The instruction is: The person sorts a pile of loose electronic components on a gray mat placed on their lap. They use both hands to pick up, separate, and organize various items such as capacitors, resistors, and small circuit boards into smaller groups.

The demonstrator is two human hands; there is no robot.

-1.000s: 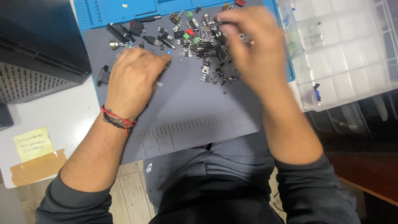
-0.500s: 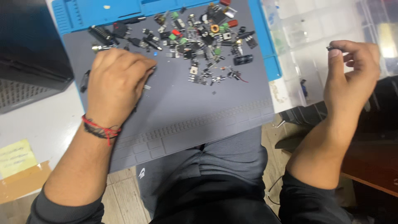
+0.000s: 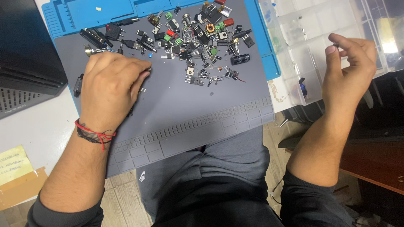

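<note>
My left hand (image 3: 110, 86) rests curled on the grey silicone work mat (image 3: 176, 109) near its left edge; my right hand (image 3: 349, 71) pinches what seems a tiny dark component (image 3: 335, 44) over the clear plastic compartment box (image 3: 320, 38).

My white desk (image 3: 38, 130) runs along the left, with a black case (image 3: 25, 54) at its far left edge and a yellow note (image 3: 14, 164) on brown card (image 3: 19, 195) at its near left corner. Below the near edge I see pale wood floor (image 3: 124, 197). To my right stands a dark reddish wooden top (image 3: 372, 162). Light glares at the upper right.
</note>
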